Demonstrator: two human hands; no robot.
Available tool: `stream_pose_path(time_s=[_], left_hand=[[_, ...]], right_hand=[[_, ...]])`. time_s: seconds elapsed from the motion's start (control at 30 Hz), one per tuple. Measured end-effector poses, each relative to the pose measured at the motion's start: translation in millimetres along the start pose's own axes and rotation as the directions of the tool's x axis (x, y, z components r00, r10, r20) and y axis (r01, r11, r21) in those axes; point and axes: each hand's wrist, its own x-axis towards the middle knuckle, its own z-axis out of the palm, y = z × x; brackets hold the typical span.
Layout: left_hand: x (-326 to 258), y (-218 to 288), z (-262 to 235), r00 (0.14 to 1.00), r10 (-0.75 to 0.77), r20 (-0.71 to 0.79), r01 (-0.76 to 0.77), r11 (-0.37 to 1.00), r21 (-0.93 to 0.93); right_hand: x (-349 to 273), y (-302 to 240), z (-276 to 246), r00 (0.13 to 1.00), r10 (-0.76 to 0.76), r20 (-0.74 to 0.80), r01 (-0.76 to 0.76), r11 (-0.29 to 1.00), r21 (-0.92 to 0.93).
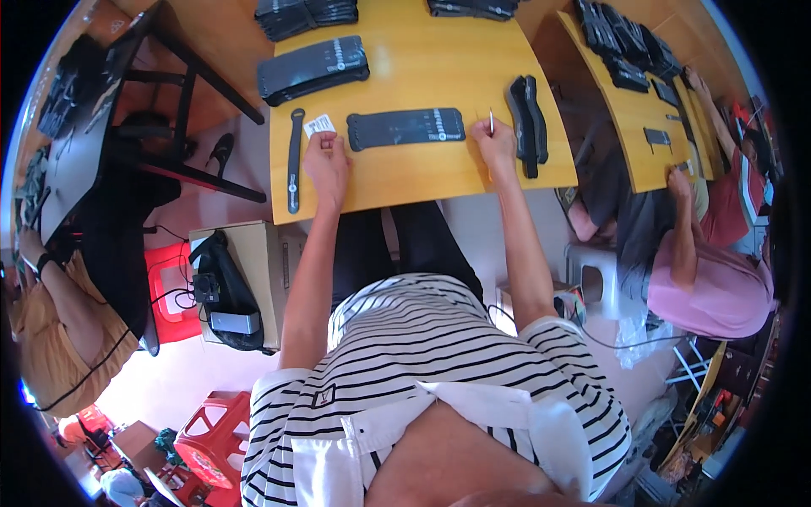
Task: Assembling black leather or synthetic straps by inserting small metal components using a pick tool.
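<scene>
My left hand point(326, 169) pinches a small white printed label point(319, 126) at the table's left front. Beside it, to the left, lies a narrow black strap point(294, 160) with a rounded end. Between my hands a wide flat black band point(405, 128) with white print lies crosswise on the table. My right hand point(497, 145) is closed on a thin, pale, pen-like tool point(492, 120), just past the band's right end; its exact kind is too small to tell. Right of that hand sits a bundle of narrow black straps point(528, 127).
A stack of wide black bands point(314, 69) sits at the yellow table's point(422, 72) left, with more bundles point(308, 15) along the far edge. Co-workers sit at a black table point(89, 160) on the left and another yellow table point(629, 118) on the right. A cardboard box point(269, 253) stands below left.
</scene>
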Motion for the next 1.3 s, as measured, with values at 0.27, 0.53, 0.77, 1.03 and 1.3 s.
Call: stream_pose_path(time_s=[0.27,0.53,0.77,1.03,1.3], left_hand=[[10,13,47,0.792,0.543,0.280,-0.581,0.528,0.619],[16,-5,80,0.725,0.485,0.488,-0.667,0.320,0.673],[15,-2,76,0.753,0.441,0.488,-0.651,0.390,0.651],[19,-1,65,0.794,0.403,0.455,-0.602,0.416,0.681],[27,-13,50,0.824,0.428,0.371,-0.553,0.467,0.690]], right_hand=[[16,-59,33,0.885,-0.461,-0.067,0.351,0.754,-0.556],[24,-58,85,0.828,-0.557,0.062,0.442,0.582,-0.683],[22,-59,87,0.841,-0.525,0.133,0.445,0.530,-0.722],[24,-56,87,0.835,-0.535,0.129,0.437,0.501,-0.747],[23,-57,89,0.825,-0.556,0.097,0.443,0.532,-0.722]])
